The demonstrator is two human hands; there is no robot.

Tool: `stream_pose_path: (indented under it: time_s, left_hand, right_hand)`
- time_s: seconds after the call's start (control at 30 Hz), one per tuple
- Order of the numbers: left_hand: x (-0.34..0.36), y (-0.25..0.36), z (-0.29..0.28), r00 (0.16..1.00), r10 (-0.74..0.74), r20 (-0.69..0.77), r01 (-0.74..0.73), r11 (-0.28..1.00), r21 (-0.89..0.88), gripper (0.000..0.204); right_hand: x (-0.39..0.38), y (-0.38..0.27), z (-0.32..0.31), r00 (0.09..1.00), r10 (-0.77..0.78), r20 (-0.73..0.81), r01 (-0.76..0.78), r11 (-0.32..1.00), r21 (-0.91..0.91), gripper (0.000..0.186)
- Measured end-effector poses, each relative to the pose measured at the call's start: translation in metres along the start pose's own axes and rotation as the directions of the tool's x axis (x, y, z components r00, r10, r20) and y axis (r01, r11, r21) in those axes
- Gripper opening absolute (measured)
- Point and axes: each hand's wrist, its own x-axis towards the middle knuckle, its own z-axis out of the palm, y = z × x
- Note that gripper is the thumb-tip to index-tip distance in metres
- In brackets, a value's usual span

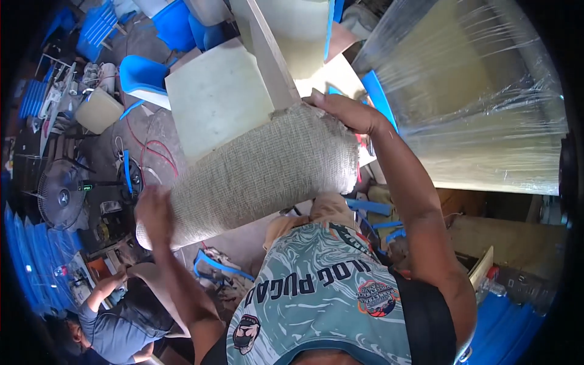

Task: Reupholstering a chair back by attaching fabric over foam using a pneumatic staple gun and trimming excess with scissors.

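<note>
Head view: where's the cloth (255,170)?

"Slanting across in front of the torso, between two hands set well apart. A pale board (213,91) shows just beyond it."

"And the hands?"

"Right hand (347,112) on its far right corner, fingers partly hidden; left hand (154,214) blurred at the left end. I can't tell whether either grips."

"Nearby?"

"A fan (61,194) stands off left; a plastic-wrapped panel (468,103) right."

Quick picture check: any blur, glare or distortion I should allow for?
Head view: left hand motion-blurred, right hand sharper; white glare streaks across the clear plastic film; woven fabric washed bright at its right end; fisheye picture falls to black at the corners.
</note>
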Motion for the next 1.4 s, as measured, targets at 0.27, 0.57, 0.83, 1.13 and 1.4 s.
stream_pose_path:
  time_s: [0.27,0.57,0.83,1.13,1.4]
  left_hand:
    - [0.09,0.185,-0.002,0.992,0.088,0.094,-0.048,0.932,-0.36,0.042]
    - [0.103,0.18,-0.01,0.989,0.061,0.137,0.002,0.91,-0.415,0.038]
    - [0.141,0.175,-0.018,0.914,0.126,0.386,0.061,0.897,-0.437,0.037]
    - [0.257,0.223,-0.008,0.629,0.776,-0.06,-0.596,0.431,-0.677,0.035]
    - [0.252,0.23,0.008,0.646,0.75,0.142,-0.243,0.378,-0.893,0.038]
  right_hand:
    - [-0.002,0.01,-0.03,0.97,-0.216,-0.109,0.099,0.767,-0.634,0.051]
    - [0.03,0.029,-0.075,0.96,-0.262,-0.101,0.209,0.907,-0.366,0.025]
    - [0.03,0.018,-0.047,0.756,-0.645,-0.112,0.472,0.656,-0.589,0.025]
    - [0.023,0.007,-0.03,0.933,-0.156,-0.324,0.154,0.988,-0.032,0.016]
    - [0.017,0.013,-0.018,0.827,-0.046,-0.561,0.238,0.932,0.275,0.021]
